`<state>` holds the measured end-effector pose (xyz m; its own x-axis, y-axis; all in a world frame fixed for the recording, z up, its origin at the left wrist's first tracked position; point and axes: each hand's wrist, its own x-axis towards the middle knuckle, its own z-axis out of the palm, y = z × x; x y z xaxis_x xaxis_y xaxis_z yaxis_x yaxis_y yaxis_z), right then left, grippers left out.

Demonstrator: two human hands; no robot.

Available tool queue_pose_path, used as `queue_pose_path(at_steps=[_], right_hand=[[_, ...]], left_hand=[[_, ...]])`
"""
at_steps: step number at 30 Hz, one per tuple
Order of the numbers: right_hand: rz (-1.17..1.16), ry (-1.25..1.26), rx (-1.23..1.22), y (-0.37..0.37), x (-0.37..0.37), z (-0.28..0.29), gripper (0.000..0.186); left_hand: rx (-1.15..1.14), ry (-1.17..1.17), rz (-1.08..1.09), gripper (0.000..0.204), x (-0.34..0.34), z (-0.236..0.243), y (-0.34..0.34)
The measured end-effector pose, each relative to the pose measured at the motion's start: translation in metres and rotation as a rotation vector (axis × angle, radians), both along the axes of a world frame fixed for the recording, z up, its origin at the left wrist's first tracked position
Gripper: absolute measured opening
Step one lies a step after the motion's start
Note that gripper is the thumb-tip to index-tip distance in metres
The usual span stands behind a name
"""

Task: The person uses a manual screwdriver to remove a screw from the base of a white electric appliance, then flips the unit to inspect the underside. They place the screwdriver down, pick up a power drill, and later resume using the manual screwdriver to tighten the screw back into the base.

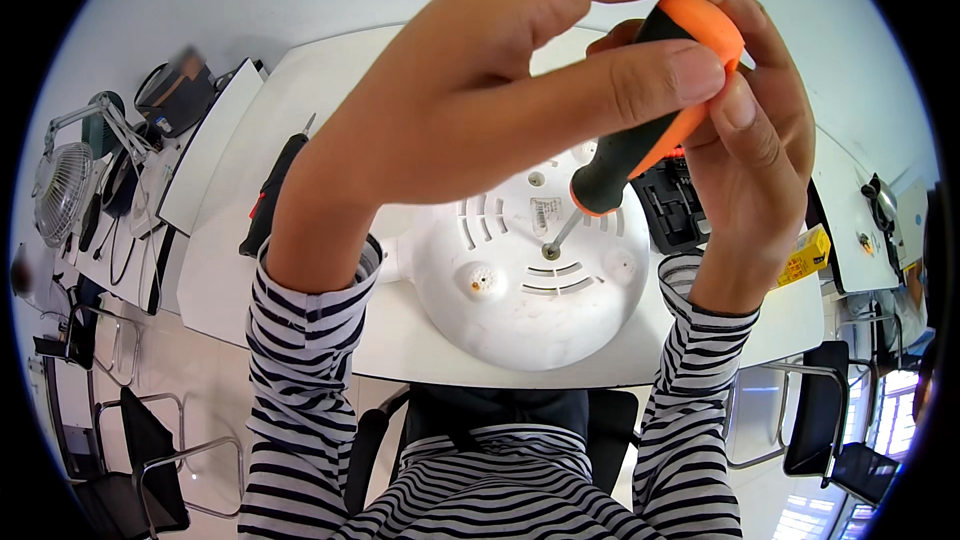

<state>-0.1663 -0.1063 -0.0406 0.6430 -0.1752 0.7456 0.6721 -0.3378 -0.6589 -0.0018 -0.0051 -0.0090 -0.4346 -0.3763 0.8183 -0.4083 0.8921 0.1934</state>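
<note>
Head view shows the screwdriver (640, 130) with its tip set in a screw hole near the middle of the upturned white appliance base (530, 270), which lies on the near edge of the white table (300, 270) — so the screw work looks under way, and how many screws remain I cannot tell. Both hands are closed on the orange-and-black handle — the left hand (480, 90) curled over it, the right hand (760, 150) pinching its top.

Appliance (520, 280) on table (330, 90); second screwdriver (272, 195) left; toolbox (672, 202) right.
</note>
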Motion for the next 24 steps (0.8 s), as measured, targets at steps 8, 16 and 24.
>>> queue_pose_path(at_steps=[8,16,24], right_hand=[[-0.094,0.086,0.032,0.005,-0.004,0.0,0.069],[-0.621,-0.183,-0.425,0.042,0.006,-0.012,0.06],[-0.504,0.057,-0.114,0.049,-0.017,-0.013,0.053]], left_hand=[[-0.007,0.127,0.012,0.057,0.008,-0.013,0.008],[0.071,0.384,0.22,0.056,-0.02,-0.025,0.018],[0.383,0.597,0.099,0.056,-0.032,-0.013,0.046]])
